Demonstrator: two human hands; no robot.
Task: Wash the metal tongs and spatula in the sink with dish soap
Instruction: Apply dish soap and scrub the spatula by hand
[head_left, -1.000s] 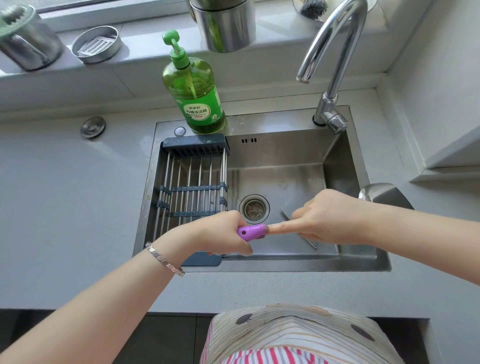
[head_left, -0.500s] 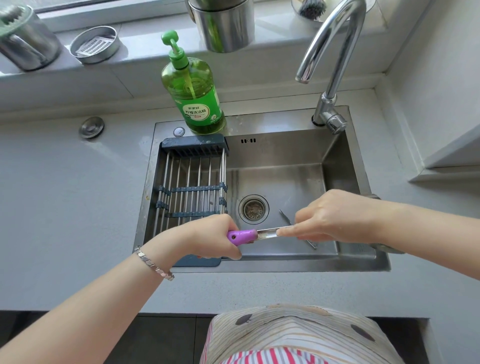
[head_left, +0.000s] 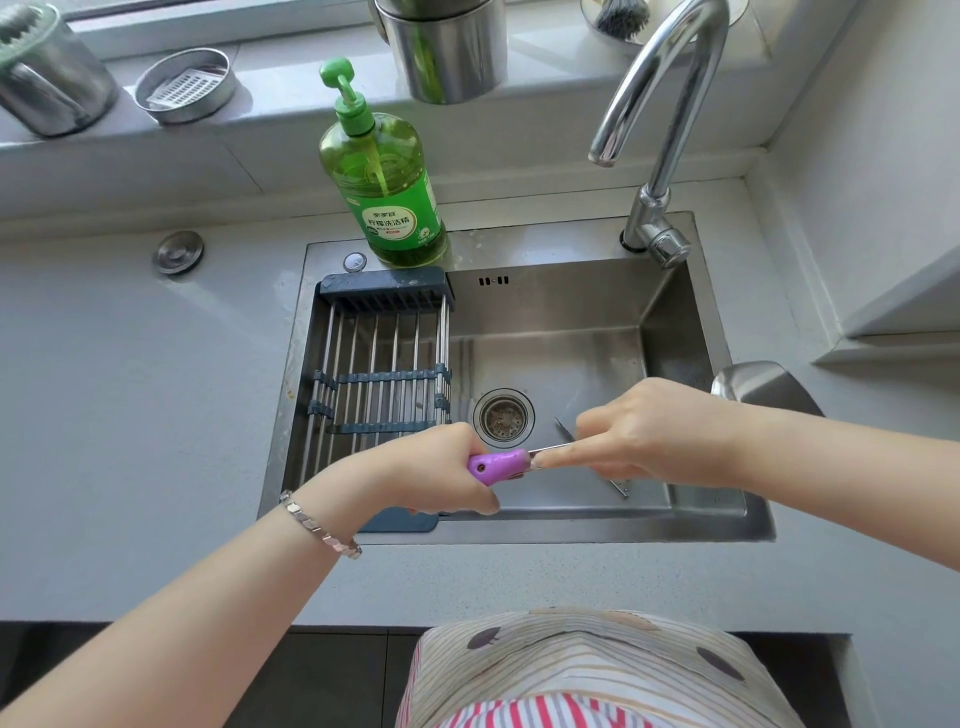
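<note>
Over the steel sink, my left hand grips the purple handle of the metal spatula. My right hand is curled round the spatula's thin metal shaft just right of the handle, fingertips touching it. The spatula's broad steel blade sticks out past my right wrist over the sink's right rim. Thin metal tongs lie on the sink floor, mostly hidden beneath my right hand. A green dish soap pump bottle stands at the sink's back edge.
A chrome faucet arches over the back right of the basin; no water runs. A blue and steel drying rack fills the sink's left part, beside the drain. Metal canisters and a brush line the window ledge.
My right hand slid right along the spatula shaft, then back toward the purple handle. The blade shows again at the right. My left hand kept its grip and barely moved.
</note>
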